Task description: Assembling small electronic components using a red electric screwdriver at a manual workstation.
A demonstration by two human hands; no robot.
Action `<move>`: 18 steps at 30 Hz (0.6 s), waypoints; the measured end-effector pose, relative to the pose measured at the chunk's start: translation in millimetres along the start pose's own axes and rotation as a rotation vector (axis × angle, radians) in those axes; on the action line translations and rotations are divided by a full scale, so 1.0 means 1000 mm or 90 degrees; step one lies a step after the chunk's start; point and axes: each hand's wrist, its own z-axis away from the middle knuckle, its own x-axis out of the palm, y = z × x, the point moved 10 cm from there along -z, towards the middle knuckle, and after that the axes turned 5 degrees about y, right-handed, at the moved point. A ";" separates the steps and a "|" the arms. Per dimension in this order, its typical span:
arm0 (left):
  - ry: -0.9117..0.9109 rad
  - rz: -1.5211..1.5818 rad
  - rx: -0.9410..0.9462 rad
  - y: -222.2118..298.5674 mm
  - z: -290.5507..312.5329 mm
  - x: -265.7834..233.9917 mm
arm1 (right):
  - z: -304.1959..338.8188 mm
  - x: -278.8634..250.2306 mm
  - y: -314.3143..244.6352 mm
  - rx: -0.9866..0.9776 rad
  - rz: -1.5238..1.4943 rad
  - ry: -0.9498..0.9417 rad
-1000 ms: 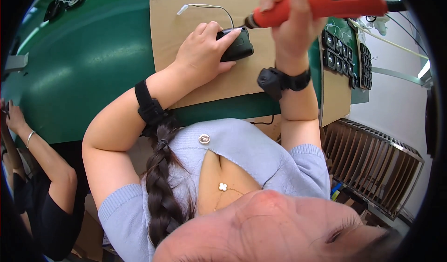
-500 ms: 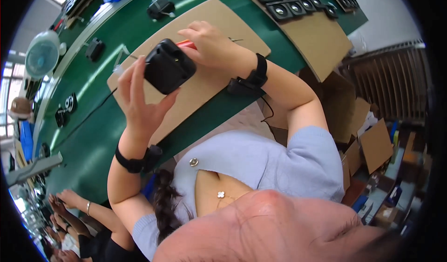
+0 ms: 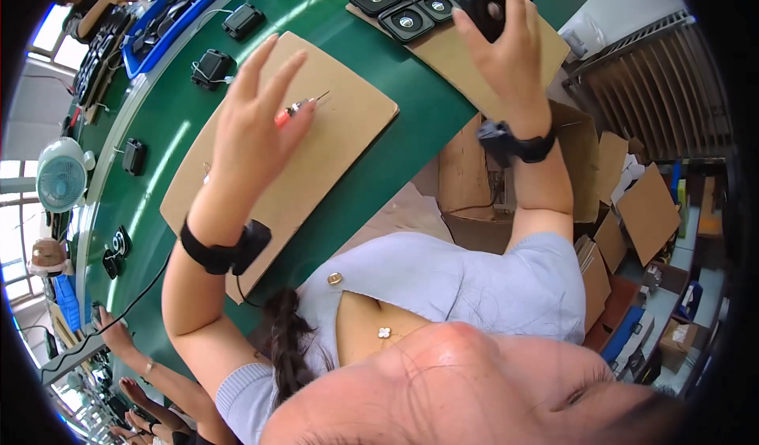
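Note:
At the top right my right hand [image 3: 510,58] grips a square black speaker box [image 3: 482,9] between thumb and fingers. It is held beside rows of similar black speakers [image 3: 405,23] with silver centres, on a brown cardboard sheet [image 3: 466,58]. My left hand [image 3: 257,125] is over the tan board [image 3: 332,129], its fingers spread and nothing held in them. Close to the left thumb is a red-handled tool [image 3: 289,115] with a thin metal tip, partly hidden by the hand; it appears to lie on the board.
Several black units with white cables [image 3: 212,69] stand on the green table [image 3: 158,129]. A blue bin [image 3: 178,22] full of dark parts is at the far left, with a small fan [image 3: 63,175] below it. Cardboard boxes [image 3: 644,216] stand at the right. Other people's arms [image 3: 150,366] reach in at lower left.
The black speaker box has gone from my left hand to my right, which has carried it up and right to the rows. The red-handled tool has left my right hand.

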 end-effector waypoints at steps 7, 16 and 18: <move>-0.131 -0.197 -0.093 -0.180 -0.048 0.027 | 0.146 0.094 0.109 0.194 0.147 -0.509; -0.148 -0.371 -0.204 -0.292 -0.069 0.091 | 0.137 0.113 0.079 0.114 0.057 -0.475; -0.145 -0.335 -0.201 -0.316 -0.069 0.101 | 0.135 0.112 0.078 0.120 0.005 -0.445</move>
